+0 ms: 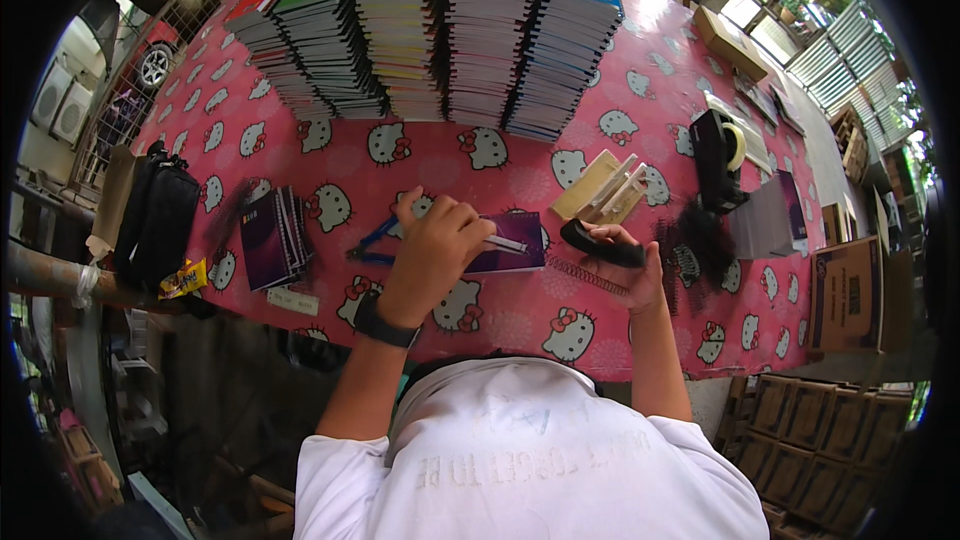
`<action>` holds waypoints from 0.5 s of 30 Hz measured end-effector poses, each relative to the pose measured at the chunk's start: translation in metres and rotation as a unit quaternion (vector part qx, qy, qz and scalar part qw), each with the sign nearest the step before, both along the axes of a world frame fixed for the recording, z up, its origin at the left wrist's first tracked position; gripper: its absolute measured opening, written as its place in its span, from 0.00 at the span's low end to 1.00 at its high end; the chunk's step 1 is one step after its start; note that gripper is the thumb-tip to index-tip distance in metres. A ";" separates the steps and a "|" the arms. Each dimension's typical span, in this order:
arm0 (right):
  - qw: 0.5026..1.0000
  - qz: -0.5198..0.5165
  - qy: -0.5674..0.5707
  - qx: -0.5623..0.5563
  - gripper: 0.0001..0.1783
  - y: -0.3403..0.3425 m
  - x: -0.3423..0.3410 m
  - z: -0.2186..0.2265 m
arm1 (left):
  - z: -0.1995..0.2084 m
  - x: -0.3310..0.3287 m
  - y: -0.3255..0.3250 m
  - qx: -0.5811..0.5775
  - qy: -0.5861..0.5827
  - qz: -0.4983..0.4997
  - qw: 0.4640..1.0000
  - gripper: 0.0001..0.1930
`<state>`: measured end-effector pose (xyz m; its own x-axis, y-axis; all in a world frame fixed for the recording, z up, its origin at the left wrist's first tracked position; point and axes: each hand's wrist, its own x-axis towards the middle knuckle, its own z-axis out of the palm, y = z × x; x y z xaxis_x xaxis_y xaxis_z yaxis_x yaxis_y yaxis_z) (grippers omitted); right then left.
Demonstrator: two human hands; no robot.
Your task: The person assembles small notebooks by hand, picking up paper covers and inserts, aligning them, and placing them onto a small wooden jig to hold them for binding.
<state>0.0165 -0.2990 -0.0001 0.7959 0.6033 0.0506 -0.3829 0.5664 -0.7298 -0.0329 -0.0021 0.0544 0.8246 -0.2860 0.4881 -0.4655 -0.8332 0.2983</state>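
My left hand [440, 240], with a black band at the wrist, is closed over a purple notebook [512, 225]. A slim silvery-white piece [508, 244] sticks out from its fingers. Blue handles [375, 240] of a tool show on the other side of that hand; whether both belong to one tool is hidden. In my right hand [645, 278] is a black stapler [603, 246], gripped between thumb and fingers. A dark binding coil [585, 276] lies beside and partly under that hand. Just beyond it sits a cream open box with compartments [603, 190].
Tall stacks of spiral notebooks [400, 30] in several colours line the far side. Purple notebooks [272, 240] and a black bag [160, 215] are at the left. A tape dispenser [718, 155], a heap of black coils [700, 250] and a purple-ended stack [770, 215] stand right.
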 end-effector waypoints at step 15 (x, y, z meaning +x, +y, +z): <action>0.830 -0.111 -0.225 -0.499 0.11 0.003 -0.041 -0.012 | -0.028 0.004 -0.011 0.006 0.028 0.010 1.000 0.08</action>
<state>-0.0246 -0.2958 -0.0122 0.9288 0.3651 -0.0632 0.0890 -0.3854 -0.9185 -0.0287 -0.0133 0.0261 0.8563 -0.2757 0.4368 -0.4320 -0.8457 0.3132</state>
